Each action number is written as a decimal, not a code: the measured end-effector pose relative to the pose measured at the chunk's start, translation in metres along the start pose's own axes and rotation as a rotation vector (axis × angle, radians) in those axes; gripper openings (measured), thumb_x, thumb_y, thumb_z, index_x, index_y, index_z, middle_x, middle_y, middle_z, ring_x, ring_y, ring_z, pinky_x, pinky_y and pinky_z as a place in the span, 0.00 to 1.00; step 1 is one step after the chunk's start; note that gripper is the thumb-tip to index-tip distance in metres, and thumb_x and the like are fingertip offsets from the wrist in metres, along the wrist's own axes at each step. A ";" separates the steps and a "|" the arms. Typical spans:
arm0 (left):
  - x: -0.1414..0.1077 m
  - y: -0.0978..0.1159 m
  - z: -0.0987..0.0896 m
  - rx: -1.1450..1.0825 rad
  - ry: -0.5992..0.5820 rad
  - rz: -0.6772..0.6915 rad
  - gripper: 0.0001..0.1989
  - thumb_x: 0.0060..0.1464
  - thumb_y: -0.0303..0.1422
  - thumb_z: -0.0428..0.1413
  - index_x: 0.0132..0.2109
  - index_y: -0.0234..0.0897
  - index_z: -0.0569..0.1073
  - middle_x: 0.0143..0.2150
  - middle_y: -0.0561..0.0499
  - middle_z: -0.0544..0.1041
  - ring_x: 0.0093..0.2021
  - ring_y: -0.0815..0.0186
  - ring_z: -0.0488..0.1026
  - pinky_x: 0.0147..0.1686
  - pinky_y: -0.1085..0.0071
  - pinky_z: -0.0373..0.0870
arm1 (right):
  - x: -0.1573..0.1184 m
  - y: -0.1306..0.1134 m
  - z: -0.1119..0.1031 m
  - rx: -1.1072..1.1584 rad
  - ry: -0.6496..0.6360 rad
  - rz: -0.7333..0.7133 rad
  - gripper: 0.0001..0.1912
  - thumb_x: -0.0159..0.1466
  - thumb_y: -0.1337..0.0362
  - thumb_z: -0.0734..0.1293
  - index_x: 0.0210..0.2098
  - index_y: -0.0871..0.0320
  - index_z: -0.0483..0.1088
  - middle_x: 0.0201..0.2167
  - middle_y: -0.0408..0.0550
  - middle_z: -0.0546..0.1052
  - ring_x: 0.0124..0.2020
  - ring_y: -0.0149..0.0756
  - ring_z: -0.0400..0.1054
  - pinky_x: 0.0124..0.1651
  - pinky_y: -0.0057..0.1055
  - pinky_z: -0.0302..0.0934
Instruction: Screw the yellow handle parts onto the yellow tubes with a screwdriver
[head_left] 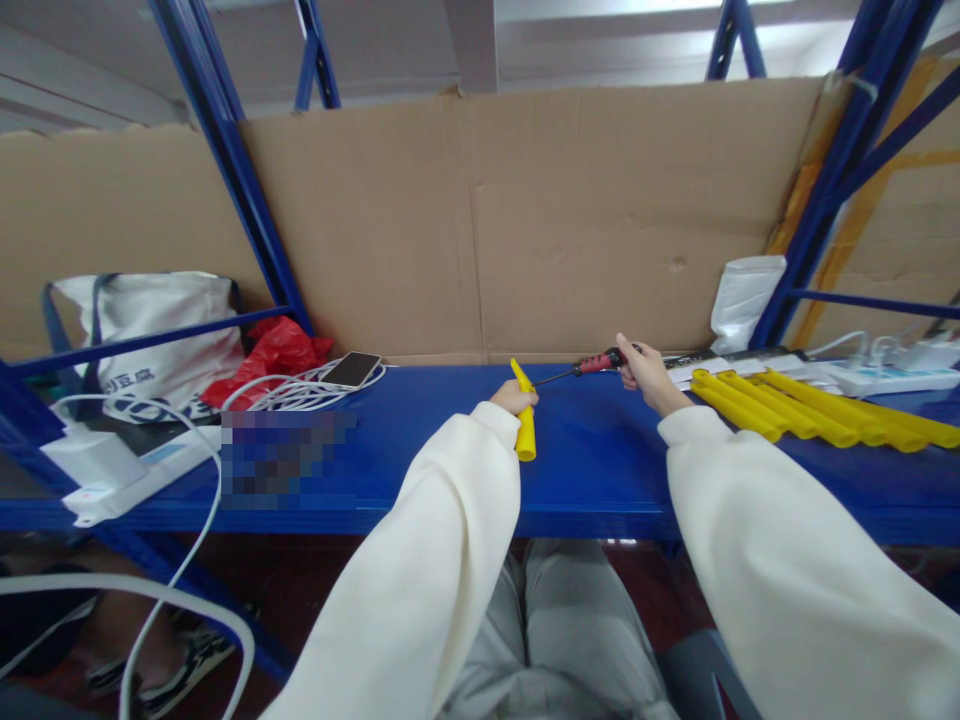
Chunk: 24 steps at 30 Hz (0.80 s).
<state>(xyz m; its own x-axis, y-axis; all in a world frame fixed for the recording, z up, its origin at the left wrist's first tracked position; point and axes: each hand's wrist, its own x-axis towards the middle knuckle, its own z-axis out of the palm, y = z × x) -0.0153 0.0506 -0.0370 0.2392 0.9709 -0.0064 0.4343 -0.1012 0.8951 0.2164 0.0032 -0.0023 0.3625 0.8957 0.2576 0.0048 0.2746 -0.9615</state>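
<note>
My left hand is wrapped round a yellow plastic tube, which leans with its tapered end up and away from me above the blue tabletop. In my right hand is a screwdriver with a red and black handle, gripped at the handle's end. Its thin shaft points left, and the tip meets the tube's side just above my left fingers. Whether a screw sits under the tip is too small to tell.
Several yellow tubes lie side by side on the right, near a white power strip. To the left are a phone, coiled white cable, a red plastic bag and a cloth bag. Cardboard walls the back.
</note>
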 end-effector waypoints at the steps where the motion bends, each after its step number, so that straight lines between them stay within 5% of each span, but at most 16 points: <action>1: 0.000 0.000 0.000 0.007 0.002 -0.004 0.04 0.47 0.23 0.64 0.31 0.33 0.76 0.22 0.51 0.77 0.25 0.65 0.75 0.30 0.71 0.74 | 0.001 0.001 -0.001 -0.001 -0.002 -0.008 0.17 0.65 0.55 0.71 0.28 0.54 0.61 0.10 0.30 0.54 0.10 0.22 0.46 0.12 0.19 0.43; 8: -0.005 0.005 0.000 0.047 0.033 -0.021 0.04 0.47 0.22 0.62 0.32 0.32 0.77 0.24 0.50 0.79 0.26 0.64 0.77 0.32 0.71 0.74 | 0.006 0.003 0.000 0.031 0.003 0.041 0.15 0.63 0.60 0.71 0.29 0.54 0.61 0.14 0.34 0.62 0.12 0.24 0.54 0.12 0.19 0.46; 14: -0.011 0.010 0.000 0.067 0.062 -0.044 0.05 0.47 0.19 0.61 0.33 0.32 0.77 0.22 0.53 0.76 0.25 0.66 0.75 0.32 0.72 0.73 | 0.006 0.007 -0.002 0.011 -0.021 0.042 0.19 0.64 0.55 0.71 0.28 0.53 0.58 0.11 0.30 0.55 0.11 0.22 0.47 0.12 0.19 0.44; 20: -0.018 0.017 -0.001 0.064 0.054 -0.057 0.07 0.51 0.18 0.58 0.30 0.32 0.75 0.18 0.56 0.70 0.22 0.68 0.71 0.29 0.74 0.70 | 0.007 0.006 -0.002 0.031 -0.026 0.072 0.15 0.63 0.57 0.71 0.30 0.54 0.61 0.15 0.35 0.63 0.12 0.24 0.55 0.13 0.20 0.47; 24: -0.019 0.017 0.000 0.070 0.067 -0.053 0.08 0.52 0.17 0.58 0.29 0.33 0.74 0.17 0.57 0.68 0.22 0.69 0.69 0.27 0.75 0.68 | 0.005 0.005 -0.001 0.012 -0.034 0.072 0.21 0.64 0.52 0.71 0.28 0.53 0.58 0.12 0.32 0.58 0.10 0.23 0.49 0.12 0.20 0.44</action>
<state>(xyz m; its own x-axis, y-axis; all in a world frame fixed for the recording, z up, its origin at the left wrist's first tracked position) -0.0128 0.0304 -0.0217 0.1571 0.9874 -0.0208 0.5046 -0.0622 0.8611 0.2193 0.0085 -0.0056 0.3293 0.9246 0.1916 -0.0312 0.2135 -0.9765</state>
